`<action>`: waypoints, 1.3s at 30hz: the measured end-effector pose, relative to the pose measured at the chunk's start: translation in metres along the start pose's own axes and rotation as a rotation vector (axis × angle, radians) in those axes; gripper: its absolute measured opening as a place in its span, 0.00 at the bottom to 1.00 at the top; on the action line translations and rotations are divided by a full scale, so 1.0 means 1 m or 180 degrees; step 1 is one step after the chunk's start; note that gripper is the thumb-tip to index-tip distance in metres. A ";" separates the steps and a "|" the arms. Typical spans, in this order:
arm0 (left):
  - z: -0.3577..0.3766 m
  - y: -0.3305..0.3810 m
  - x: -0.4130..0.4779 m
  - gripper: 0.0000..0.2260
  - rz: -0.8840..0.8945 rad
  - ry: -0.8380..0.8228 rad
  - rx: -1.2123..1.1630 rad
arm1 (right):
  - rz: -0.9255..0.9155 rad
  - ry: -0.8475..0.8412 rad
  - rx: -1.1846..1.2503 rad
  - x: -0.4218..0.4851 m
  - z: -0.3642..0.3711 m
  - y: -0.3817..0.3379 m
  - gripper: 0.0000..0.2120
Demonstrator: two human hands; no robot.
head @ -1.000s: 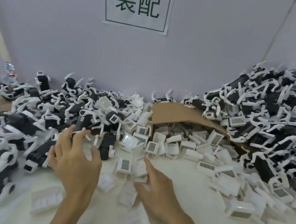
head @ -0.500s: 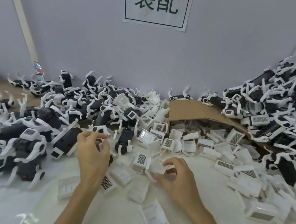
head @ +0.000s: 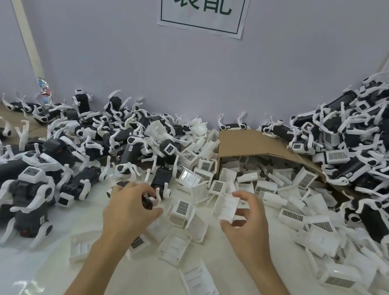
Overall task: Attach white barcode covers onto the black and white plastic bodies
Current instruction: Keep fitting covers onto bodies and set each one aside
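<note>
A: Status check. What are the hands doing?

B: The right hand [head: 246, 222] is pinching a white cover [head: 225, 207] between thumb and fingers, lifted just above the table [head: 16, 269]. The left hand [head: 129, 204] is closing on a black-and-white body [head: 148, 201], fingers wrapped over it; most of that body is hidden. The two parts are sitting apart, not yet mated.

A: So this unit is at the pick-up stage?

B: That is the reading: both parts are in hand, and the join is still to come.

A: And the batch overall?

B: Bodies are lying in a pile [head: 55, 150] at 9 to 11 o'clock of the hands. A taller heap [head: 370, 155] is rising at 2 o'clock; several units there are showing barcode faces, so it is probably the finished stock, though this cannot be confirmed. Loose covers [head: 259, 183] are spilling from a cardboard box [head: 245, 142] at 12 to 1 o'clock and spreading to 3 and 6 o'clock.

A: Remaining work?

B: A large share, judging by how many bare bodies and loose covers are waiting.
</note>
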State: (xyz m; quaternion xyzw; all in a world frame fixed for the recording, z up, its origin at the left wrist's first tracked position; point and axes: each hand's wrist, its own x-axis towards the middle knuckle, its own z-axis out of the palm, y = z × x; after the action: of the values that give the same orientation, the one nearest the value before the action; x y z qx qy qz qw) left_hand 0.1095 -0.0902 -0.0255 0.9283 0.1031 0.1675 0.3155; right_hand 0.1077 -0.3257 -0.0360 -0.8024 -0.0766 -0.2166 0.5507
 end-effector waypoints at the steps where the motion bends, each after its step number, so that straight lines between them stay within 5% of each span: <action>1: 0.001 0.001 0.000 0.06 0.0021 0.0052 -0.0094 | 0.0044 -0.0029 0.0089 0.000 0.000 -0.001 0.27; 7: -0.002 0.006 0.001 0.08 0.0001 0.0535 -0.1259 | 0.0869 -0.0309 0.1122 0.006 -0.001 -0.003 0.04; 12: -0.014 0.013 -0.001 0.12 -0.0436 0.0088 -0.3285 | 0.1869 -0.0641 0.2049 0.007 0.002 -0.010 0.21; 16: -0.005 0.012 -0.001 0.04 0.0107 -0.0173 -0.1872 | 0.2095 -0.0686 0.2073 0.008 0.002 -0.008 0.25; 21: 0.008 0.006 -0.004 0.23 0.0423 -0.0321 0.0379 | 0.2129 -0.0591 0.2199 0.009 -0.002 -0.010 0.19; 28: 0.015 0.005 -0.006 0.20 0.0232 0.0037 0.0174 | 0.2076 -0.0744 0.2075 0.008 -0.001 -0.007 0.15; 32: 0.013 0.007 -0.005 0.11 0.0285 0.0576 -0.0473 | 0.1719 -0.1110 0.2015 0.005 -0.004 -0.012 0.24; 34: 0.007 0.011 -0.004 0.08 0.0125 0.0824 -0.1385 | 0.1675 -0.1116 0.1850 0.003 -0.003 -0.013 0.27; 39: -0.015 0.014 0.001 0.05 -0.0410 0.0235 -0.4201 | 0.1686 -0.0831 0.1923 0.002 -0.002 -0.016 0.12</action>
State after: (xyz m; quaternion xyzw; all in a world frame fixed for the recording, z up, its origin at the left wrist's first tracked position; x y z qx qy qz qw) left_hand 0.1055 -0.0922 -0.0056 0.5259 0.0449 0.2081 0.8235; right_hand 0.1038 -0.3214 -0.0212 -0.6176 0.0031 0.0682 0.7836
